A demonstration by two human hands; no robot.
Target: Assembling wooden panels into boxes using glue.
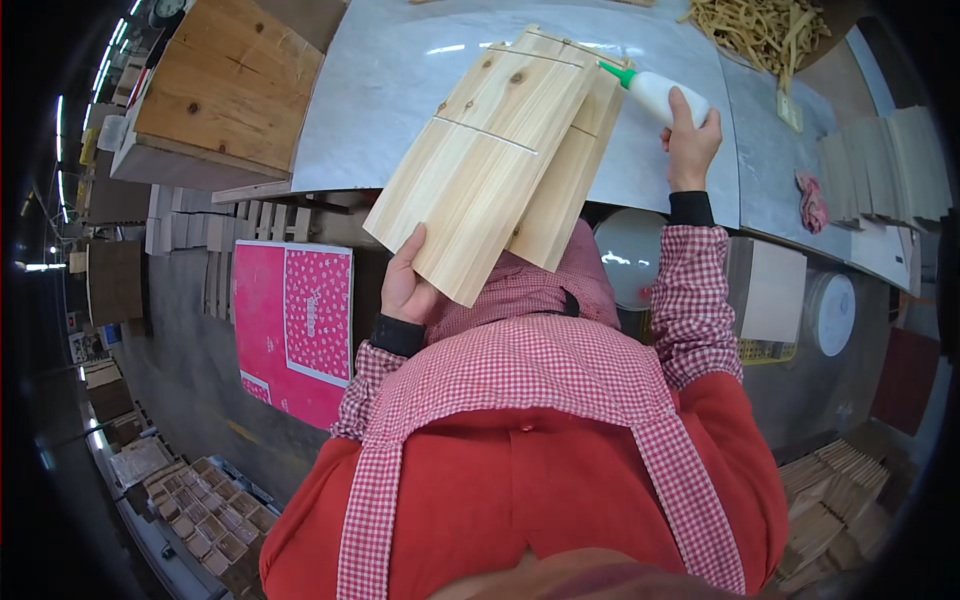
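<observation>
Left hand (405,285) fingers clamped on tilted wooden panel (490,150); right hand (690,140) fingers wrapped round glue bottle (660,95), nozzle touching panel's edge.

A grey sheet-covered bench (400,90) fills the upper middle of the view. At about one o'clock on it lies a heap of pale wood shavings (765,30). Toward three o'clock sits a crumpled pink rag (812,203), and beyond it a row of thin wood slats (885,165) stacked on edge. At ten o'clock, just beside the bench's left end, a wooden box (225,90) stands on the floor (180,370), where a pink patterned board (295,330) lies at eight o'clock.
</observation>
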